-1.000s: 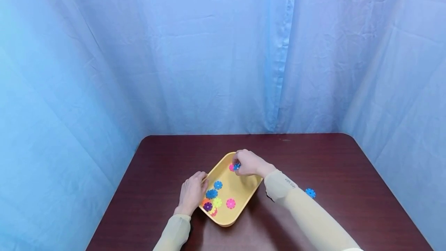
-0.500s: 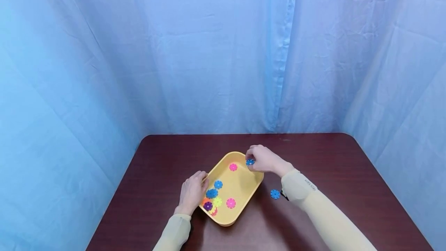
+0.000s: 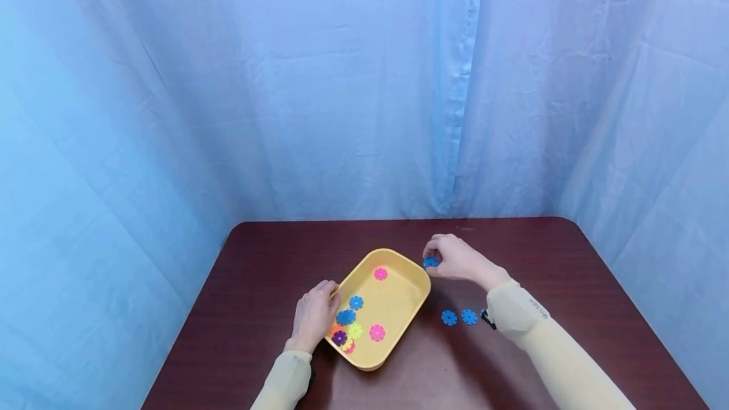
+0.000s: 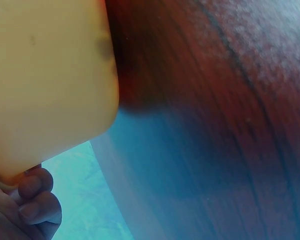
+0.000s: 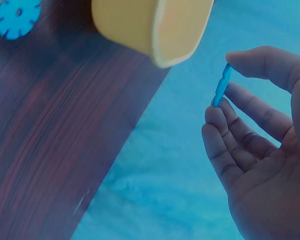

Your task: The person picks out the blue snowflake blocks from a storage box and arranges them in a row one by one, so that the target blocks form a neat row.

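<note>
R grip [image 3: 455, 260] pinches 1 blue disc [image 5: 222, 86] by its edge, right at the fingertips, just beside yellow tray's [image 3: 398, 309] R corner. L grip [image 3: 314, 313] holds tray's L rim. At least 2 other blue discs [image 3: 449, 317] lie on counter [image 3: 273, 252] nr tray, apart from R grip.

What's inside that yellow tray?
The yellow tray holds two pink notched discs, a blue notched disc, and a corner heap showing blue, purple, orange, yellow and reddish pieces. Whatever its overlapping pieces cover can't be seen.
</note>
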### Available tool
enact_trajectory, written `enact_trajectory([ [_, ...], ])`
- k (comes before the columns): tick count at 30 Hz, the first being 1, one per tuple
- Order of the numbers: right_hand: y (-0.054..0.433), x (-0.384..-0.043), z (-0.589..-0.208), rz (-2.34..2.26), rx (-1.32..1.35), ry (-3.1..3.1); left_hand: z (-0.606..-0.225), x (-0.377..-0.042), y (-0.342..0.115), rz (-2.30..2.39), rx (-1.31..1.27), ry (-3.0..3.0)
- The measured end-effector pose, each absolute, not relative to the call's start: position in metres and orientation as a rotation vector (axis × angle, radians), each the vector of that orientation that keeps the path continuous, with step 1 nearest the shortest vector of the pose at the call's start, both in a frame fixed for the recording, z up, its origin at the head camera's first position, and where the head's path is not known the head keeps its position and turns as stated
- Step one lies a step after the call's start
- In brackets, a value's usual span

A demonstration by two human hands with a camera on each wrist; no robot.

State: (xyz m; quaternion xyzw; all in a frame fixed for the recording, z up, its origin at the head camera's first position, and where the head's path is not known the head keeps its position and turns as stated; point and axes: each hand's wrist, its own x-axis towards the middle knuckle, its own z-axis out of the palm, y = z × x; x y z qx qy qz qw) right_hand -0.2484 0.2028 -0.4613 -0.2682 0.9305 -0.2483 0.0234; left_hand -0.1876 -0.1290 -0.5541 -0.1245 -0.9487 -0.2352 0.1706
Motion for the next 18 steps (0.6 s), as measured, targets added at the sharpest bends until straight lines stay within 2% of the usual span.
enact_trajectory([
  [18,0.263,-0.231,-0.466,-0.804,-0.704,2.952,-0.554,-0.187,-0.129,-0.667,-0.361,-2.684],
])
